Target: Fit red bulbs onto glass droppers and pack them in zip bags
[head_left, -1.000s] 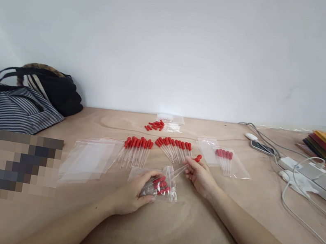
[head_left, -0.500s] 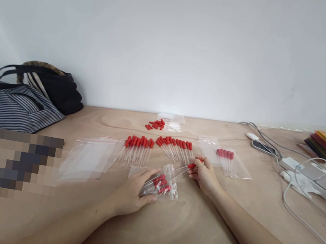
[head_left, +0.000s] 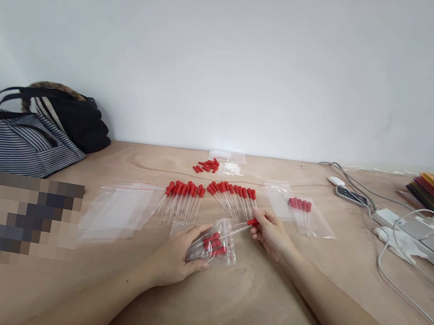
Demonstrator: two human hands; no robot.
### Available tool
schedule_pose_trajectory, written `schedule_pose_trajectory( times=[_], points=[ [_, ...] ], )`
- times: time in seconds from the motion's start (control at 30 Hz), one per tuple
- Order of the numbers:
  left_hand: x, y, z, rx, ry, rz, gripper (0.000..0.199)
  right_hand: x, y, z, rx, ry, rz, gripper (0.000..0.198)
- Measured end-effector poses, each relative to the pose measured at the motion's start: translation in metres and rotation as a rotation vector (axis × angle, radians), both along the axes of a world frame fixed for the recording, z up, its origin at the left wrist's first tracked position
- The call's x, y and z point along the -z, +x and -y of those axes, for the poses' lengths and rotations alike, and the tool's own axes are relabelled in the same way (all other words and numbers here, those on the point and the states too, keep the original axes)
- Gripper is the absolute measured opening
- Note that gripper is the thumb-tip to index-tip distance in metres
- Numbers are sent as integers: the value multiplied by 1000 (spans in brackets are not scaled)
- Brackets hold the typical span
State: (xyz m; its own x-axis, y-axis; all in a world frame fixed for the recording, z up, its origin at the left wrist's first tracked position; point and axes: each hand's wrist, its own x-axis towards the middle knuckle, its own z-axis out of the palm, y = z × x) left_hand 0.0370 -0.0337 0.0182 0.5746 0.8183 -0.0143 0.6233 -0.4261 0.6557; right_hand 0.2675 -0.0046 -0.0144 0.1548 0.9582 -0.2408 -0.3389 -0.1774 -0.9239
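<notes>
My left hand (head_left: 180, 253) grips a clear zip bag (head_left: 231, 254), thumb and fingers around its sides. Inside lie several glass droppers with red bulbs (head_left: 214, 241). My right hand (head_left: 272, 233) pinches a dropper (head_left: 252, 222) by its red bulb; its glass stem reaches left to the bag's mouth. Whether more than one stem is in those fingers I cannot tell. Beyond the hands, a fan of red-capped droppers (head_left: 233, 190) and a denser group of droppers (head_left: 184, 193) lie on the wooden table (head_left: 242, 311).
Flat clear bags (head_left: 119, 213) lie at left, and a bag of droppers (head_left: 300, 212) at right. Loose red bulbs (head_left: 208, 165) and glass tubes (head_left: 231, 169) sit further back. A striped bag (head_left: 16, 140) stands far left; a power strip (head_left: 421, 235) with cables lies right.
My right hand has shifted slightly left, bringing the dropper's stem further into the bag's mouth. My left hand and the bag stay nearly still.
</notes>
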Motion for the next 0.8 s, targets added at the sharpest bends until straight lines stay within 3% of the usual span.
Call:
schedule_pose_trajectory(
  times=[0.13,0.33,0.57,0.8],
  points=[
    [-1,1,0,11,9,0,62,-1,-10,6,-65,-40,-59,28],
    [-1,1,-1,10,8,-12,60,-5,-12,12,-304,-13,-125,22],
    [0,1,-1,28,20,-12,61,2,-11,3,-229,114,141,32],
    [6,0,-4,53,51,30,59,-1,-28,-1,-339,145,302,28]
  ],
)
